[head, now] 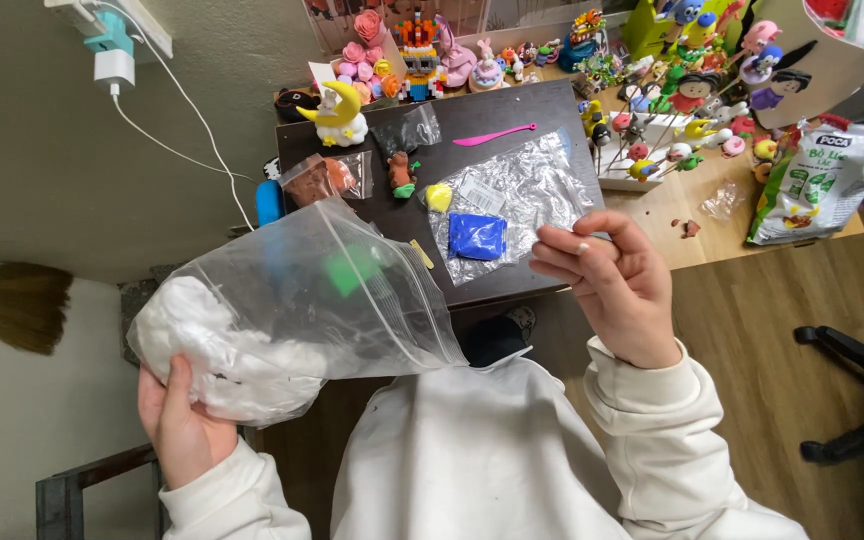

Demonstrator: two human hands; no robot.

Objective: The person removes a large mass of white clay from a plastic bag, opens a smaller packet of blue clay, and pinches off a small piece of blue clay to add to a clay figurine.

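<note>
1. Two hands are at work. The left hand [182, 425] grips the near, bulging end of a clear zip bag [292, 310], fingers closed around the white clay [207, 345] packed inside.
2. The right hand [617, 290] is raised at right, fingertips pinched together; whether they hold a small piece I cannot tell.
3. The bag sits at near left, above the person's lap and in front of the dark table [512, 110].
4. Orientation: its long axis runs from near left to far right, and the mouth points right, towards the right hand.
5. Risk: the mouth appears unsealed and level, so tilting could let clay slide out.
6. Risk: a one-handed grip on slack plastic may slip under the clay's weight.
7. Risk: a drop would likely land on the wooden floor [752, 380].
</note>
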